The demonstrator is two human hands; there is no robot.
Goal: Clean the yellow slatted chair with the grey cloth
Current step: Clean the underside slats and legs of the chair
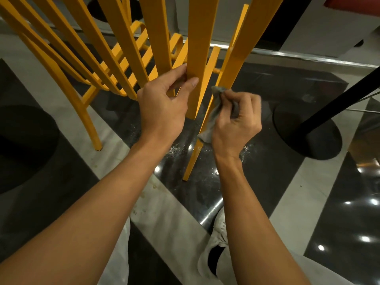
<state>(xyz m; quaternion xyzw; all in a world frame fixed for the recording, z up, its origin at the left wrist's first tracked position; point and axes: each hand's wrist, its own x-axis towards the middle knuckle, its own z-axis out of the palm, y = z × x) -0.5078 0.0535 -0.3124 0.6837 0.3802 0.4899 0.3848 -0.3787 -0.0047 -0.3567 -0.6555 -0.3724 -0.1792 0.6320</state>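
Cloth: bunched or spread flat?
Bunched: the right hand grips the cloth crumpled in its fingers, its top against a chair slat, a loose end hanging below.

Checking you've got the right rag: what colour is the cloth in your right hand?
The cloth is grey, clearest in head view.

- Floor (287, 182): polished black stone crossed by pale grey bands (168, 212); bright spots of reflected light (366, 239) lie on the black parts at right.
- Round black base (320, 140), flat on the floor at right, with 1 black pole (339, 99) rising aslant from it.
- Second dark round base (24, 145), at the left edge, partly cut off.
- Shiny metal strip (308, 58), running along the far edge of the black floor.
- White specks (174, 150), scattered on the black stone at centre.
- 1 white shoe (221, 229), on the floor at bottom centre.
- Pale trouser leg (121, 254), at the bottom edge.
- Red object (353, 5), top right corner, mostly out of frame.
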